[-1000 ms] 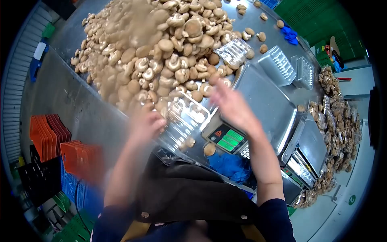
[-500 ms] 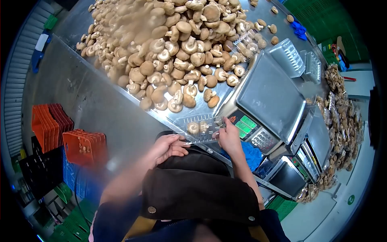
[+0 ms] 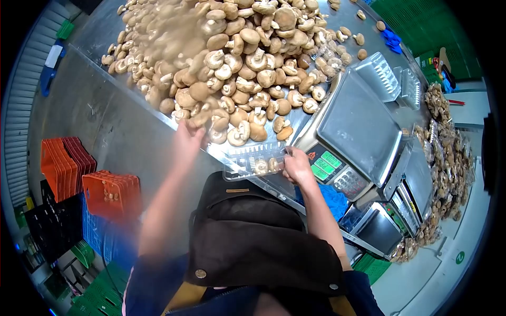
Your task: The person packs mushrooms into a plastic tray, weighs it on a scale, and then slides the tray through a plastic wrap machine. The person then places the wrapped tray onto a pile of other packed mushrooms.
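Two bare hands flank a clear plastic punnet: the right hand pinches its right rim, while the left hand, off its far left corner, has fingers curled at the near edge of a shiitake pile; blur hides whether they grip anything. A few loose shiitake lie inside the punnet, toward its right end, close to the right hand. Filling it seems the step in hand, barely begun; the next move appears to call for a light pinch and a steady rim. The pile spreads beyond the punnet. To its right sits a digital scale; orange crates stand well to its left.
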`<action>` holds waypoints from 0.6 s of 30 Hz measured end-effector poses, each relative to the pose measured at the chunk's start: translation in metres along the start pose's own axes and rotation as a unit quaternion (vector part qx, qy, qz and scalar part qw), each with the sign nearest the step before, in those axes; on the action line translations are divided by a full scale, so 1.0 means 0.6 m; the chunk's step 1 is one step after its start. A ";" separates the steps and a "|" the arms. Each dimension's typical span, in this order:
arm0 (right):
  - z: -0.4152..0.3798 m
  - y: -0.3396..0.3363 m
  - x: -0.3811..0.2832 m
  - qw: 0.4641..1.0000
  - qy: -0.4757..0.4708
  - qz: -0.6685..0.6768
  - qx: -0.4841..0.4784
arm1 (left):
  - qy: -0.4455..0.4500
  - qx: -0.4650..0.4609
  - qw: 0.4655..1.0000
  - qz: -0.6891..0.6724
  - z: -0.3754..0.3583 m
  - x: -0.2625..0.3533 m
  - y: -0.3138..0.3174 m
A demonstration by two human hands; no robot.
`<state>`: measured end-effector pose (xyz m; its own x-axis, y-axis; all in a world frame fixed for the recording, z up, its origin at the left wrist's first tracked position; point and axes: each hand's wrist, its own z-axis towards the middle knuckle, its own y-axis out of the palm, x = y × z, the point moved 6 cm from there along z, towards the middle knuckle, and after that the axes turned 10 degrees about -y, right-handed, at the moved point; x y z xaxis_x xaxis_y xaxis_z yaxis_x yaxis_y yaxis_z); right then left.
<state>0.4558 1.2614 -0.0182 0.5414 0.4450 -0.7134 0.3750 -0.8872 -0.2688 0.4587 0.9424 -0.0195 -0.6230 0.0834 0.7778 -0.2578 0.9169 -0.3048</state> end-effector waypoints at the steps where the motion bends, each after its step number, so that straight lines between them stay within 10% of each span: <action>1: 0.000 0.007 -0.001 0.999 0.029 0.020 -0.007 | 0.008 0.000 1.000 -0.020 0.013 -0.017 0.006; 8: 0.003 0.024 0.004 0.995 0.036 0.079 0.043 | 0.125 0.054 0.967 0.217 -0.012 -0.024 0.000; 13: 0.013 0.040 0.013 0.978 0.019 0.191 0.077 | -0.218 -0.169 0.954 0.117 -0.079 -0.053 0.034; 18: 0.032 0.055 0.016 0.973 -0.024 0.209 0.097 | -0.300 -0.272 0.903 -0.143 -0.095 -0.073 0.093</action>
<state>0.4588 1.2343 -0.0463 0.5779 0.0388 -0.8152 -0.0218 -0.9978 -0.0629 0.5138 1.0121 -0.0391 -0.9186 -0.2643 0.2938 -0.1725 0.9370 0.3037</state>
